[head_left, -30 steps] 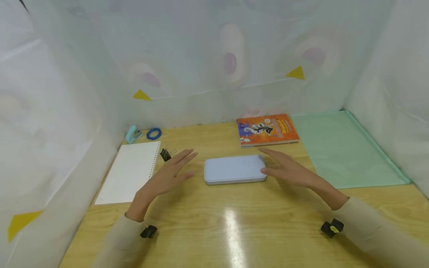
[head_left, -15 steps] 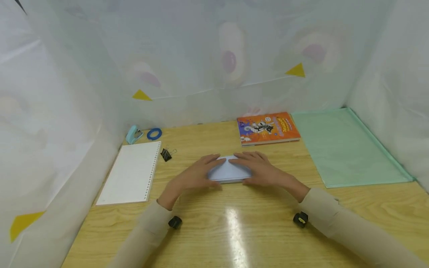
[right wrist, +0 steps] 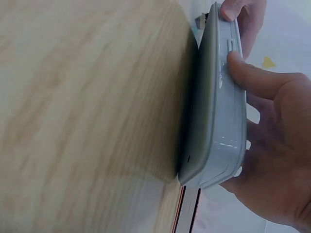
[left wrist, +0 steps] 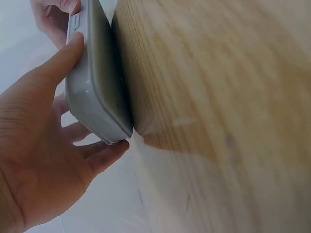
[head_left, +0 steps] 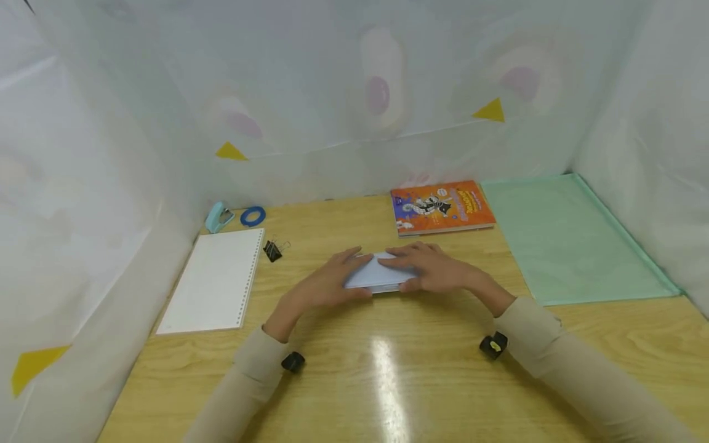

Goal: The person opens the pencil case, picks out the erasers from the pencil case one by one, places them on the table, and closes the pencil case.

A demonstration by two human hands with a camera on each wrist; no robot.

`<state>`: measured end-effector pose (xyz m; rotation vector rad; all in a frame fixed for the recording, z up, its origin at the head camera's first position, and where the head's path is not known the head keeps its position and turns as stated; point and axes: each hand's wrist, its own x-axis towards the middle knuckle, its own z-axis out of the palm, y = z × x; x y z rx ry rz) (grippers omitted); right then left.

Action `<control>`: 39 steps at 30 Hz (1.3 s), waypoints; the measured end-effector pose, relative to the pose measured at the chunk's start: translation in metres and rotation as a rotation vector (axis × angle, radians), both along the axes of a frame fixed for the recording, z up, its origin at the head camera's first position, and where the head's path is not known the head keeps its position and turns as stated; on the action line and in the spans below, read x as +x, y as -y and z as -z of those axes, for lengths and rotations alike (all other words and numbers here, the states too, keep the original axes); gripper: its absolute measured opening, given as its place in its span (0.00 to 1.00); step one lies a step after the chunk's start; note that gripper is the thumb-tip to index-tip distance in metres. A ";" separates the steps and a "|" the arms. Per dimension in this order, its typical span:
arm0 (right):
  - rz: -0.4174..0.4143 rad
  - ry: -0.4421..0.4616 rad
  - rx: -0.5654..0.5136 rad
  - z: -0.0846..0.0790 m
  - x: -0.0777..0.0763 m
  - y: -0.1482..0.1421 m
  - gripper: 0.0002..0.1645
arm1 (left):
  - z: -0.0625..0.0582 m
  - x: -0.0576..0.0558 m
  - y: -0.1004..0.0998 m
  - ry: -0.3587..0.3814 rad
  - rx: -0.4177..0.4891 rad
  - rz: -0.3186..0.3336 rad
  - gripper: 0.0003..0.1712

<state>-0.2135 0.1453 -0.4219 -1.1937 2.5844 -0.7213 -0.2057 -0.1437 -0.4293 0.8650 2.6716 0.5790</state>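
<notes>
A pale blue hard pencil case (head_left: 380, 271) with rounded corners is held at both ends between my hands. My left hand (head_left: 331, 282) grips its left end, fingers over the lid and thumb on the near side. The right hand (head_left: 434, 270) holds the right end in the same way. In the left wrist view, the underside of the pencil case (left wrist: 90, 85) shows, its near edge tipped up from the wood. Both thumbs press beside a small latch (right wrist: 231, 45) on the near side. The covering fingers hide the ends of the lid.
An open white notebook (head_left: 213, 280) lies left, with a black binder clip (head_left: 272, 250) beside it. Behind are a light blue hole punch (head_left: 218, 218) and a blue tape roll (head_left: 253, 216). An orange book (head_left: 443, 209) and a green mesh pouch (head_left: 587, 240) lie right. White sheeting (head_left: 310, 178) encloses the table.
Both hands came inward from either side of the pencil case and took hold of its ends. Its near edge has since tilted up.
</notes>
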 end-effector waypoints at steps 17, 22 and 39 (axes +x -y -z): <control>0.109 0.164 -0.233 -0.014 -0.018 0.000 0.20 | -0.007 -0.007 -0.001 0.091 0.265 -0.274 0.45; 0.059 0.102 -0.175 -0.014 -0.022 0.005 0.24 | -0.007 -0.007 -0.002 0.098 0.264 -0.291 0.48; -0.051 -0.213 -0.116 -0.006 -0.030 0.008 0.21 | -0.007 -0.013 0.009 0.228 0.362 -0.345 0.47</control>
